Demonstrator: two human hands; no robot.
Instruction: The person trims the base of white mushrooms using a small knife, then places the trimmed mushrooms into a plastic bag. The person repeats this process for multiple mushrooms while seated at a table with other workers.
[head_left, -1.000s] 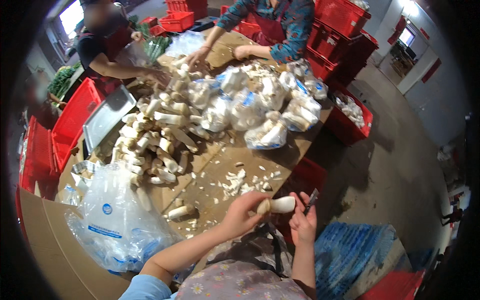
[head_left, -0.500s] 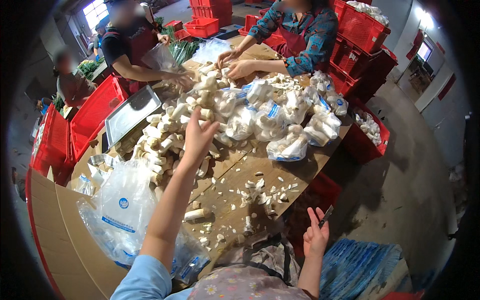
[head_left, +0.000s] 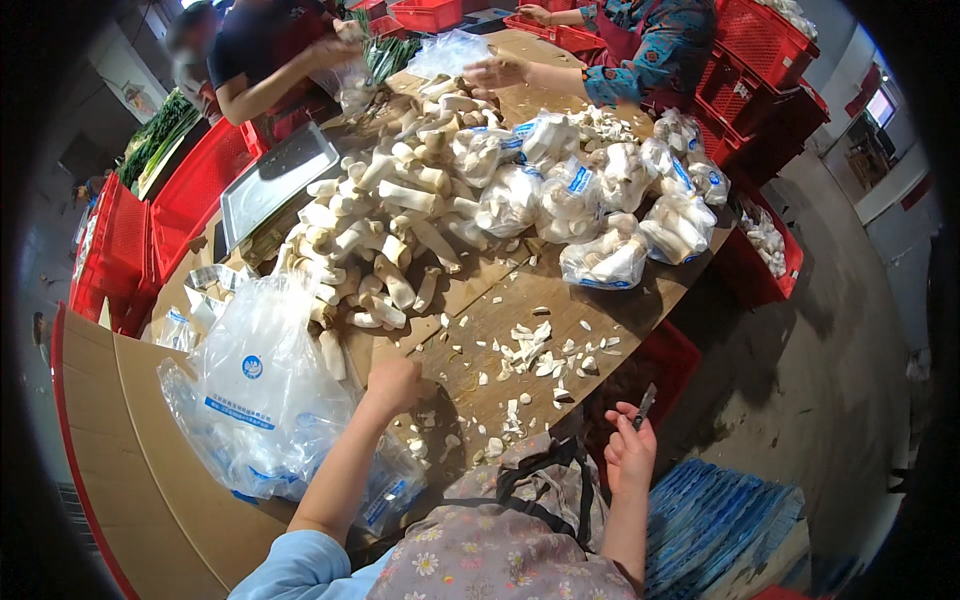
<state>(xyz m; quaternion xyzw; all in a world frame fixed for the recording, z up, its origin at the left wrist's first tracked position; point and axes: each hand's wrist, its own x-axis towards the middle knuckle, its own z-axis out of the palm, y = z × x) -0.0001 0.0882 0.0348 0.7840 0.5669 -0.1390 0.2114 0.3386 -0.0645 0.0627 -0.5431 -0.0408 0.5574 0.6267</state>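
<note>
On the near side of the table, my left hand (head_left: 395,386) is closed, its fingers curled down over the board; what they hold, if anything, is hidden. Just beyond it lies a big heap of king oyster mushrooms (head_left: 405,198), thick and pale. My right hand (head_left: 630,455) is off the table's edge by my lap, gripping a small knife (head_left: 646,403) with its blade upward. White mushroom trimmings (head_left: 530,348) are scattered between my hands. Left of my left forearm sits a pile of clear plastic bags (head_left: 250,400) with blue print.
Filled mushroom bags (head_left: 570,205) stand along the right side. A metal tray (head_left: 278,185) lies at the left, beside red crates (head_left: 205,180). Two co-workers' hands (head_left: 495,72) reach over the far end. More red crates (head_left: 765,250) and a blue woven mat (head_left: 715,530) are at the right.
My left hand has drawn back from the heap to the near board, its fingers going from spread to curled. The knife remains in my right hand. The view has shifted; the co-workers' hands have moved.
</note>
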